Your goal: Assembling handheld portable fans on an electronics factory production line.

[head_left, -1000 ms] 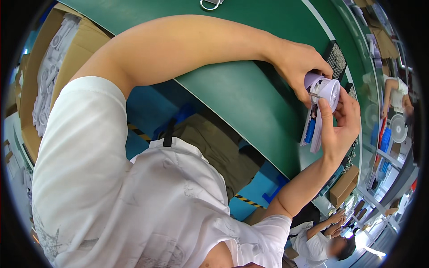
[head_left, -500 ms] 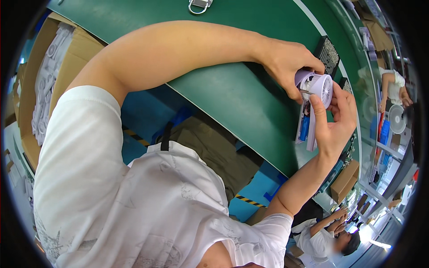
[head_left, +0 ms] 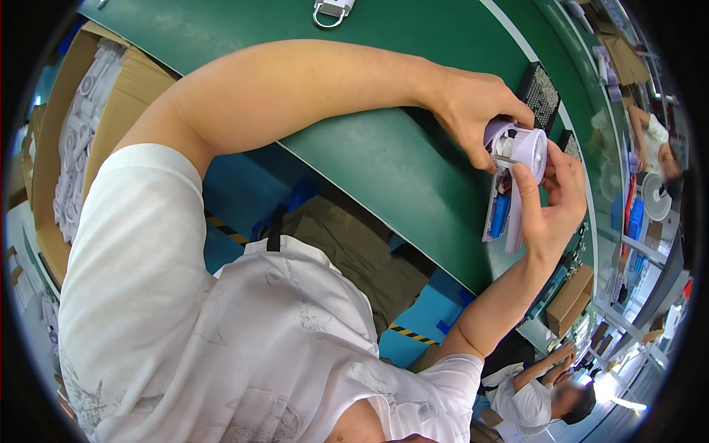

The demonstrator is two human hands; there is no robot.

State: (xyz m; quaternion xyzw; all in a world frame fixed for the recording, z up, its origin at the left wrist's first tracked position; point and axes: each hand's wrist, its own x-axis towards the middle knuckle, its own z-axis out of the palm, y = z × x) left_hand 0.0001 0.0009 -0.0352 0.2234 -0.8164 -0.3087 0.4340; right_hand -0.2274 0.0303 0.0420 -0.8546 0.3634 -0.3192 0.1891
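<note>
- Head view, quantities: one handheld fan (head_left: 530, 150); two bare hands; two black trays (head_left: 541, 96) of small metallic pieces, the second (head_left: 569, 142) partly hidden behind the fan and right hand; one silver metal piece with a ring (head_left: 332, 10); one large cardboard box (head_left: 140, 83) of many white plastic parts (head_left: 80, 133); one small cardboard box (head_left: 570, 301); at least two co-workers, one at lower right (head_left: 524, 402), one at far right (head_left: 653, 140).
- Markings: grey printed motifs on the white shirt (head_left: 244, 340).
- Fan, appearance: pale lilac plastic; round head with a slotted grille; handle shell parted lengthwise, exposing a blue cylindrical component (head_left: 500, 213) and darker internals. A thin grey strip crosses the gap near the head; its type cannot be determined.
- Fan, location: between both hands, over the right part of the green worktable (head_left: 399, 177), near the trays.
- Left hand (head_left: 480, 107): curved around the head's left side, thumb and fingers holding it.
- Right hand (head_left: 552, 207): thumb at the parted shell, fingers behind the head's right side; grip narrow, holding the fan.
</note>
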